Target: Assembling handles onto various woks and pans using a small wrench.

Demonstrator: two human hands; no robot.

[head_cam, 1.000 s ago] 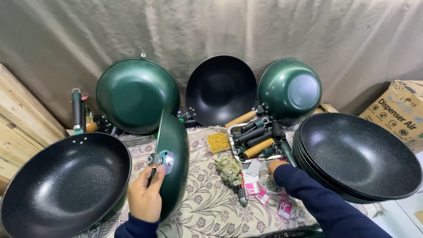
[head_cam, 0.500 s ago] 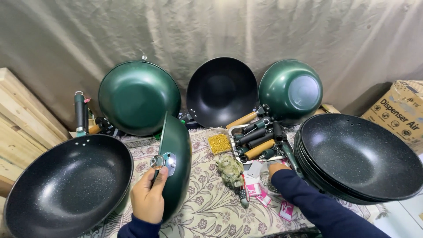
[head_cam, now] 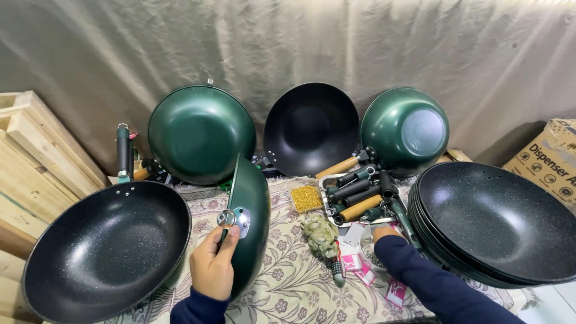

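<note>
Far left: stacked pale wooden planks (head_cam: 30, 156), rough-sawn. Beside them, lying flat on the bench (head_cam: 288, 288), a wide black pan (head_cam: 105, 249) with speckled non-stick interior and a dark green handle (head_cam: 123, 153) pointing away toward the drape. Bench covered in a cream cloth with floral print. Behind, propped against the grey-brown pleated drape (head_cam: 288, 54): a glossy green wok (head_cam: 201, 135) showing its smooth inside.

Centre-left: a green wok (head_cam: 251, 222) standing on edge, rim vertical, long axis running away from the camera, metal handle bracket (head_cam: 237, 217) facing left. Left hand (head_cam: 213, 264) closed around a tool at that bracket, fingers curled tight; tool mostly hidden.

Centre: a matt black wok (head_cam: 311, 129) leaning on the drape; small clear bag of yellow pieces (head_cam: 306, 198); crumpled greenish cloth wad (head_cam: 321, 234); tray of loose handles (head_cam: 360, 195), wood and black.

Right: a green wok (head_cam: 405, 132) with its domed underside outward. Right hand (head_cam: 383, 231) mostly hidden behind its dark blue sleeve, reaching to the handles; degree of closure cannot be told. Stack of black speckled pans (head_cam: 492, 222); cardboard box (head_cam: 549, 159) at far right.
</note>
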